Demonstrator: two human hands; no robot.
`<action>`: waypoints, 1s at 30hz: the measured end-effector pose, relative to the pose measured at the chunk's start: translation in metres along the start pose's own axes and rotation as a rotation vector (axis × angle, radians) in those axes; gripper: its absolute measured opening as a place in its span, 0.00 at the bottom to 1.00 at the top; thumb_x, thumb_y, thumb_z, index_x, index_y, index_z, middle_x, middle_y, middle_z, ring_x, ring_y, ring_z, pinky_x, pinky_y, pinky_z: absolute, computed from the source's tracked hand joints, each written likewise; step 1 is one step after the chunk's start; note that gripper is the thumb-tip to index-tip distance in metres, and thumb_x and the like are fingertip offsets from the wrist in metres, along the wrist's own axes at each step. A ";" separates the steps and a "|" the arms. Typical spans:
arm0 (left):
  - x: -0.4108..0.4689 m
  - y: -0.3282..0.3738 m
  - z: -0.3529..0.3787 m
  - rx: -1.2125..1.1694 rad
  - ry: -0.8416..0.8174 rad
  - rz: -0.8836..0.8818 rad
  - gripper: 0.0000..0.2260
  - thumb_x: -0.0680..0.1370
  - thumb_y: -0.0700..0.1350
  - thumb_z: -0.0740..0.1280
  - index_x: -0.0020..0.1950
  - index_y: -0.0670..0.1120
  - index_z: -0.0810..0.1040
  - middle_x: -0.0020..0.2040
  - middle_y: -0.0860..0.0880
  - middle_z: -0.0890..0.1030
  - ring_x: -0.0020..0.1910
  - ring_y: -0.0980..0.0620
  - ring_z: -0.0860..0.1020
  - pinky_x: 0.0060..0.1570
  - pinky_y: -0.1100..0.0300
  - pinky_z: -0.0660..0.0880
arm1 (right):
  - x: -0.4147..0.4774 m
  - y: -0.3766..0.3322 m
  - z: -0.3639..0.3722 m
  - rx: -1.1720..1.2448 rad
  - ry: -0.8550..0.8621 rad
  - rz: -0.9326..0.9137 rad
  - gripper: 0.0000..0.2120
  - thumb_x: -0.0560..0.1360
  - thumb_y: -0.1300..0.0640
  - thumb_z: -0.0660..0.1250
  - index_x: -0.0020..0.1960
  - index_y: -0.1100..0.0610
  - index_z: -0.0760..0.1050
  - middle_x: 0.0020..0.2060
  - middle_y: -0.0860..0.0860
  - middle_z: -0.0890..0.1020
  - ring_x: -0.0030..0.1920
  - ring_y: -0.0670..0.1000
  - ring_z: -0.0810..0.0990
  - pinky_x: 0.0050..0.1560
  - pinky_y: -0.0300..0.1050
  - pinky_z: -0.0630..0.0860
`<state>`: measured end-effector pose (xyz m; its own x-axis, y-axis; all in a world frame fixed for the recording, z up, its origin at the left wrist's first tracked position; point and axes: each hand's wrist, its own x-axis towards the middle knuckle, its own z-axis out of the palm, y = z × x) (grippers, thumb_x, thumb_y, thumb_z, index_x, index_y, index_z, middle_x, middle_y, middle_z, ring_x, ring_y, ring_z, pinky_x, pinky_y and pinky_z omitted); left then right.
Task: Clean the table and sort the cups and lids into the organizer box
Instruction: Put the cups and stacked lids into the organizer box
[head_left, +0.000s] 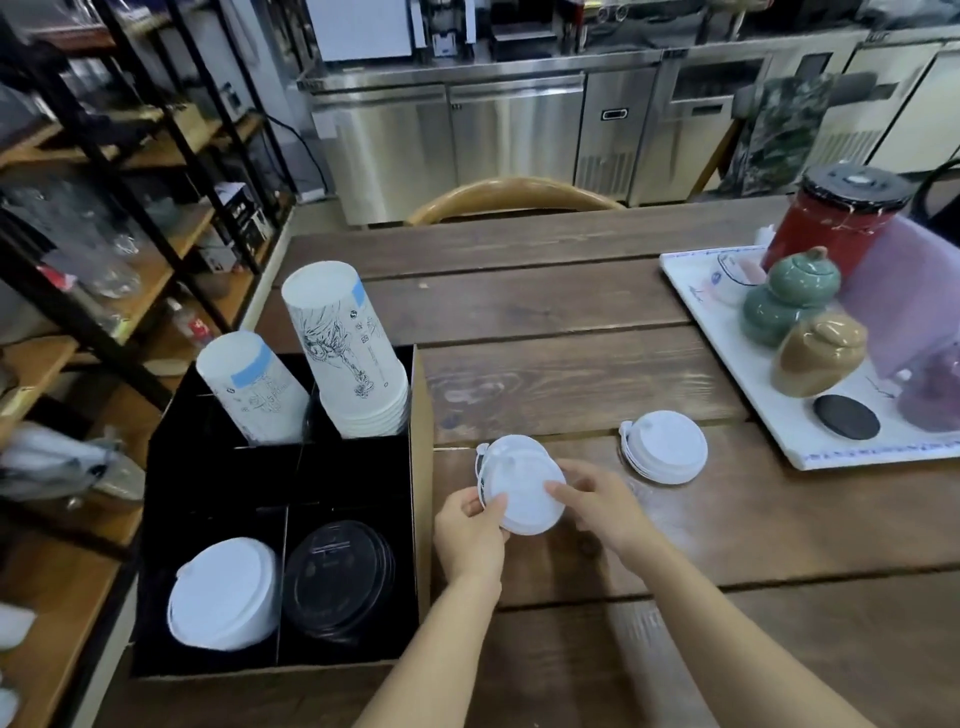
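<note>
Both hands hold a small stack of white lids just above the wooden table, right of the organizer box. My left hand grips its left edge; my right hand pinches its right side. Another stack of white lids lies on the table to the right. The black organizer box at the table's left edge holds two stacks of white printed cups, a short one and a tall one, in its far compartments. Its near compartments hold white lids and black lids.
A white tray at the right carries a red canister, green jar, tan jar, a black coaster and a purple translucent jug. A chair back stands beyond the table. Shelving is on the left.
</note>
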<state>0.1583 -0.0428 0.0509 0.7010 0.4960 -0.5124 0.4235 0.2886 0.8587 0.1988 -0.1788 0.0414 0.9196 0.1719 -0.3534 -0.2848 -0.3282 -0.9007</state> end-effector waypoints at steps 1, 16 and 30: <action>0.004 0.001 0.004 0.003 0.015 0.000 0.09 0.73 0.33 0.68 0.40 0.46 0.75 0.39 0.51 0.77 0.38 0.54 0.77 0.32 0.63 0.74 | 0.006 -0.001 -0.001 -0.019 -0.006 -0.003 0.12 0.74 0.55 0.66 0.57 0.47 0.79 0.45 0.42 0.83 0.40 0.40 0.77 0.39 0.35 0.68; 0.046 0.004 0.032 0.028 0.153 -0.137 0.06 0.74 0.33 0.67 0.48 0.42 0.75 0.42 0.46 0.76 0.43 0.46 0.76 0.35 0.59 0.77 | 0.078 0.003 -0.001 -0.217 -0.070 -0.009 0.11 0.74 0.55 0.67 0.55 0.56 0.79 0.48 0.50 0.83 0.49 0.49 0.80 0.43 0.40 0.72; 0.057 0.002 0.036 0.032 0.176 -0.207 0.04 0.75 0.37 0.67 0.47 0.41 0.73 0.49 0.44 0.76 0.48 0.44 0.77 0.40 0.55 0.78 | 0.094 -0.004 0.005 -0.342 -0.221 -0.071 0.11 0.76 0.52 0.63 0.57 0.52 0.77 0.40 0.45 0.76 0.52 0.51 0.66 0.51 0.45 0.68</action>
<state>0.2200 -0.0437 0.0226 0.4885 0.5647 -0.6652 0.5671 0.3739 0.7339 0.2853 -0.1564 0.0102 0.8429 0.3882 -0.3726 -0.0818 -0.5919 -0.8018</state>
